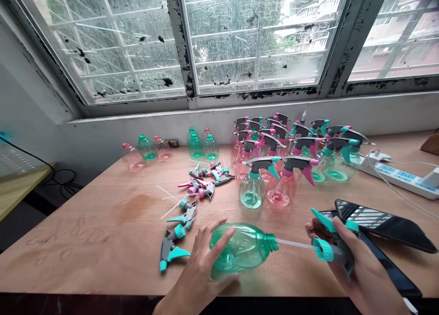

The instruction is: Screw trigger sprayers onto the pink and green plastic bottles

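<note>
My left hand (206,264) is wrapped round a clear green bottle (245,248), which lies on its side above the front of the table with its threaded neck to the right. In my right hand (360,264) is a trigger spray head (338,251), grey with a turquoise trigger and collar. Its thin clear tube runs leftward to the bottle's mouth, and the tip seems to be just inside. The collar is apart from the neck. Left of my left hand lies a loose grey and turquoise spray head (171,248) on the wooden table (113,242).
More loose spray heads (202,184) lie mid-table. Assembled spray bottles (254,187), green and pink, stand behind. Bottles without heads (146,146) are along the back left. At right are phones (384,223) and a white power strip (401,173). Windows (254,40) rise behind.
</note>
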Tool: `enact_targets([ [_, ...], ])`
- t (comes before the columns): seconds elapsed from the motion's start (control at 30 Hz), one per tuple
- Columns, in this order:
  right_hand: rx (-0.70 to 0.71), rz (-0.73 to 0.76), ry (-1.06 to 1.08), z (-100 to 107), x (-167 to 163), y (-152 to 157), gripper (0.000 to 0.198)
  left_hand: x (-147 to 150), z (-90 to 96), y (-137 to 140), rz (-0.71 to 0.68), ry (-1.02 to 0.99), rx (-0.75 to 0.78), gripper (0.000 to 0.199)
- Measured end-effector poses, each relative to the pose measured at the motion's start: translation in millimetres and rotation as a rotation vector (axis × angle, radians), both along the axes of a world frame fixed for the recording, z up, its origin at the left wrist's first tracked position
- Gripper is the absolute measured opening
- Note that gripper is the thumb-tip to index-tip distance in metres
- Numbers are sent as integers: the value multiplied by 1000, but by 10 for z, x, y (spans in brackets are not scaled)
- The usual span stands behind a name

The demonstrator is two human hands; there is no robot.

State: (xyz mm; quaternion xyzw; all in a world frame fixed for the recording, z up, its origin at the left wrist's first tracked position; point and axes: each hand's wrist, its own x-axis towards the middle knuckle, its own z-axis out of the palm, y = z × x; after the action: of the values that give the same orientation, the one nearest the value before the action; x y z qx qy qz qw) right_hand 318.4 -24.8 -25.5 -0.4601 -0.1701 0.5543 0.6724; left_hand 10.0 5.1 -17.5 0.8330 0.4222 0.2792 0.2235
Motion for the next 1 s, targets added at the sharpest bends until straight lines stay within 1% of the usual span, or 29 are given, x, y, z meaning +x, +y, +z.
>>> enact_targets([
  [0.07, 28, 66, -48, -34, -95, 31, 37, -5, -11, -23, -6, 38, -38, 92],
  [0.13, 51, 162, -105, -92, -197, 54, 47, -17, -36, -38, 3, 34, -125, 107],
  [0.23, 26, 310, -159, -192, -310, 56, 63, -48, -109, -26, -2, -35, -241, 132],
  [0.3, 24, 379, -177, -247, -340, 35, 71, -67, -163, 6, -37, -73, -271, 141],
  [0.33, 41, 396, -191, -268, -343, 21, 72, -75, -185, 25, -53, -80, -279, 143],
  [0.4, 115, 389, -255, -293, -336, -7, 64, -85, -209, 57, -62, -86, -296, 141],
  [0.5, 212, 373, -410, -288, -331, -26, 51, -90, -193, 73, -38, -100, -346, 129],
  [0.57, 202, 399, -499, -264, -344, -13, 50, -90, -155, 64, -25, -103, -372, 125],
  [0.63, 186, 426, -539, -239, -365, 17, 44, -88, -107, 47, -20, -109, -388, 122],
  [0.73, 204, 463, -540, -226, -385, 64, 37, -89, -45, 22, -9, -140, -398, 113],
  [0.87, 173, 482, -545, -259, -377, 59, 39, -91, -17, 6, 0, -160, -385, 100],
  [0.93, 147, 483, -528, -276, -374, 32, 37, -83, -22, 0, -15, -148, -400, 101],
  [1.0, 142, 485, -507, -284, -376, 8, 38, -71, -25, -8, -17, -161, -435, 110],
])
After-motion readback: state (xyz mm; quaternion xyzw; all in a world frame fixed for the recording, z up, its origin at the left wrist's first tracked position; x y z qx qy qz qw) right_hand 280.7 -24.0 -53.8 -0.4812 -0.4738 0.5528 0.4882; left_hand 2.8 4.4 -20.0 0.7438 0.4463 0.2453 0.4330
